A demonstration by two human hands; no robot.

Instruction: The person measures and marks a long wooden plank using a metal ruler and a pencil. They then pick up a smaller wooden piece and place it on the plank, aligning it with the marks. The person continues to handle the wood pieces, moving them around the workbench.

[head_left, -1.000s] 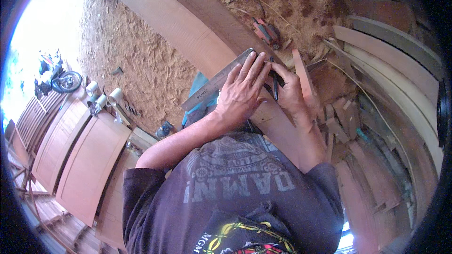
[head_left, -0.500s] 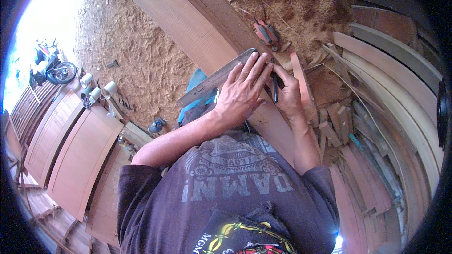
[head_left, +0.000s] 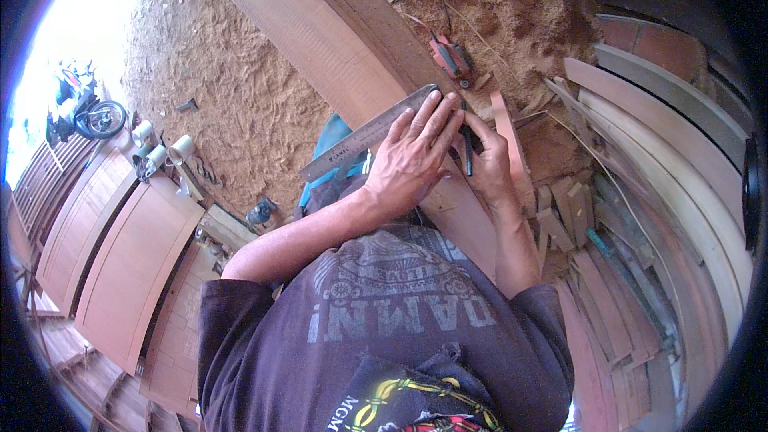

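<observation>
Across a long reddish-brown board (head_left: 336, 56) lies a metal ruler (head_left: 344, 154), slanting from my lap up to the board's right side. My left hand (head_left: 408, 162) rests over the ruler's upper end, fingers stretched out and lying flat on it. Close by on the right, my right hand (head_left: 492, 164) is closed round a dark pen (head_left: 469, 156), which stands near the board's right edge. The left fingertips nearly meet the right forefinger. The pen's tip and any mark on the wood cannot be made out.
A red power tool (head_left: 451, 58) with a cord sits in sawdust beyond my hands. Curved planks (head_left: 640, 124) and offcuts (head_left: 572, 204) crowd the right. Wooden panels (head_left: 136, 272), white cups (head_left: 182, 146), a blue tool (head_left: 262, 212) and a motorcycle (head_left: 100, 118) are at the left.
The whole view has shifted slightly. My hands, the ruler and the pen keep almost the same places on the board.
</observation>
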